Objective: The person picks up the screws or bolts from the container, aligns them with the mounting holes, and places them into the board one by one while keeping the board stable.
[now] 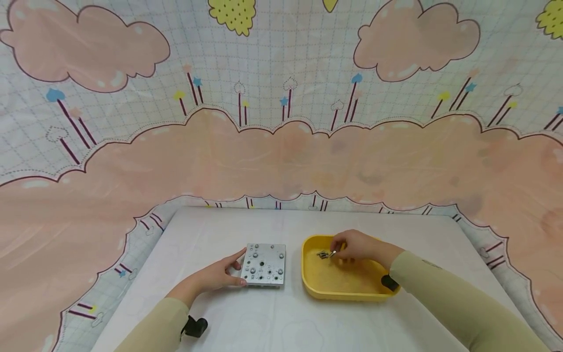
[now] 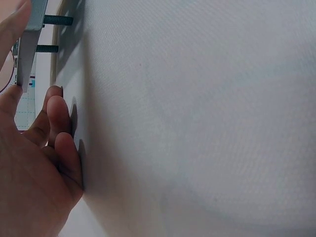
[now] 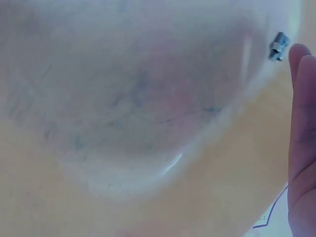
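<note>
A square silver metal plate (image 1: pixel 264 264) with holes and several bolt heads lies left of the tray. My left hand (image 1: pixel 215 276) grips its left side, thumb at the near corner and index finger at the far one. Threaded bolts (image 2: pixel 58 19) stick out beneath the plate in the left wrist view. My right hand (image 1: pixel 358 245) reaches into the yellow tray (image 1: pixel 323 295) and pinches a small shiny screw (image 1: pixel 333 253) at the fingertips. Beside it lies a small pile of screws (image 1: pixel 323 254), also seen as a metal cluster (image 3: pixel 279 47) in the right wrist view.
A white cloth covers the table (image 1: pixel 299 327). Behind it hangs a patterned curtain (image 1: pixel 281 161) with clouds. Black wrist cameras sit on the left sleeve (image 1: pixel 154 325) and the right sleeve (image 1: pixel 457 298). The tray's raised rim surrounds the right hand.
</note>
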Demonstrator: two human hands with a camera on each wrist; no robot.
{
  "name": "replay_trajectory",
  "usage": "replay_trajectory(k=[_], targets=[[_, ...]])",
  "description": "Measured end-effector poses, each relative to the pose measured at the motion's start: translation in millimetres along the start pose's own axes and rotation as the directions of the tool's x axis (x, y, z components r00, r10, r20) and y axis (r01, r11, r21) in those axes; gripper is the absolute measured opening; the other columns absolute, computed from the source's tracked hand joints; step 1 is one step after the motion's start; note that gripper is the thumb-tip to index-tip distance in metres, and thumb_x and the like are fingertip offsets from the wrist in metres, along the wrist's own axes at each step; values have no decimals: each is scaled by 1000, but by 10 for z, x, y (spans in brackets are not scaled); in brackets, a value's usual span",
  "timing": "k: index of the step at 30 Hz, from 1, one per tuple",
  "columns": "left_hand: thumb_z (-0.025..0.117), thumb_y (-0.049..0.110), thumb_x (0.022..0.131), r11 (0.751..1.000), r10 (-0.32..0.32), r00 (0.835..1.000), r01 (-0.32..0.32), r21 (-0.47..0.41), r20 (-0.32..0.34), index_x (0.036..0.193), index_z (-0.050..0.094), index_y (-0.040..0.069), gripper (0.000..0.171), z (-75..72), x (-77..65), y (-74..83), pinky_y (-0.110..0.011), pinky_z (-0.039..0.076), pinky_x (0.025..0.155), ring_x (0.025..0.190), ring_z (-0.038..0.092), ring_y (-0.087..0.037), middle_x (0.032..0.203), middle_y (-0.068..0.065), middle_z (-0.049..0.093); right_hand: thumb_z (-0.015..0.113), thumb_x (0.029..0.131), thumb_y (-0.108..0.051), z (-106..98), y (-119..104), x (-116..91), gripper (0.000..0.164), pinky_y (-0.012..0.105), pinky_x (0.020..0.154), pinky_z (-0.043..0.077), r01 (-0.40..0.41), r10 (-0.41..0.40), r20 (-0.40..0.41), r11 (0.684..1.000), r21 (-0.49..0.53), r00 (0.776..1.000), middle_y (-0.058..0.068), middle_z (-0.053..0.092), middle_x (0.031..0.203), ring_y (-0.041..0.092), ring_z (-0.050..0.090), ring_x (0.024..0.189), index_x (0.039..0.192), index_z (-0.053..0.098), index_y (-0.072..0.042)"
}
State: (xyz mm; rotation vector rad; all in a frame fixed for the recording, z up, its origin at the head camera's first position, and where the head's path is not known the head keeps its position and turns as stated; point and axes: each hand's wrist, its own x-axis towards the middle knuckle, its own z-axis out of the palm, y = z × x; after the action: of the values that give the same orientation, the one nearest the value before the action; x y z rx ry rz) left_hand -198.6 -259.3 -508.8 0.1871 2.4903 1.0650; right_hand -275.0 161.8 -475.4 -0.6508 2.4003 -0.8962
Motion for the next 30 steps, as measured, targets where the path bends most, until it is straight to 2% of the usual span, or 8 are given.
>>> replay_trajectory(k=[5, 9, 12, 16, 20, 30], targets=[[85, 37, 77, 1000, 11, 1000, -11, -7, 4, 158, 28, 23, 100, 10, 3, -21, -34, 35, 70, 81, 43, -19, 116, -4, 48, 68, 93, -8, -27, -56, 1, 12, 33, 62, 55, 24, -22, -30, 996, 88, 999, 14, 66, 93, 22, 62, 68, 105, 70, -8], [85, 37, 77, 1000, 17, 1000, -17, -11, 5, 158, 28, 23, 100, 18, 13, -40, -34, 35, 69, 80, 43, -19, 116, -5, 47, 69, 93, -12, -40, -101, 20, 13, 38, 64, 55, 43, -36, -49, 990, 132, 998, 18, 67, 96, 32, 64, 72, 105, 70, -9], [85, 37, 77, 1000, 12, 1000, -12, -12, 1, 158, 29, 24, 100, 20, 11, -43, -34, 35, 70, 80, 43, -19, 116, -4, 48, 70, 93, -14, -35, -139, 42, 14, 39, 65, 55, 45, -36, -58, 986, 159, 998, 17, 68, 95, 35, 65, 75, 106, 70, -9], [86, 37, 76, 1000, 0, 1000, 0, -12, -7, 157, 30, 25, 99, 15, -7, -22, -35, 35, 70, 80, 43, -19, 115, -4, 48, 71, 93, -15, -21, -202, 84, 16, 37, 65, 55, 71, -61, -65, 984, 165, 996, 12, 69, 94, 30, 66, 74, 107, 70, -8], [85, 37, 76, 1000, -8, 1000, 8, -4, -11, 157, 30, 26, 99, 11, -20, -5, -35, 34, 70, 81, 43, -19, 116, -3, 48, 71, 92, -15, -3, -305, 131, 18, 36, 66, 55, 87, -75, -69, 980, 177, 995, 6, 68, 96, 34, 66, 78, 108, 70, -7], [85, 37, 77, 1000, -8, 1000, 8, -6, -8, 157, 30, 27, 99, 9, -5, -14, -35, 34, 71, 82, 43, -19, 116, -2, 48, 72, 91, -16, 139, -671, 330, 13, 39, 70, 56, 94, -81, -70, 973, 210, 994, 9, 68, 94, 35, 65, 80, 104, 71, -13]])
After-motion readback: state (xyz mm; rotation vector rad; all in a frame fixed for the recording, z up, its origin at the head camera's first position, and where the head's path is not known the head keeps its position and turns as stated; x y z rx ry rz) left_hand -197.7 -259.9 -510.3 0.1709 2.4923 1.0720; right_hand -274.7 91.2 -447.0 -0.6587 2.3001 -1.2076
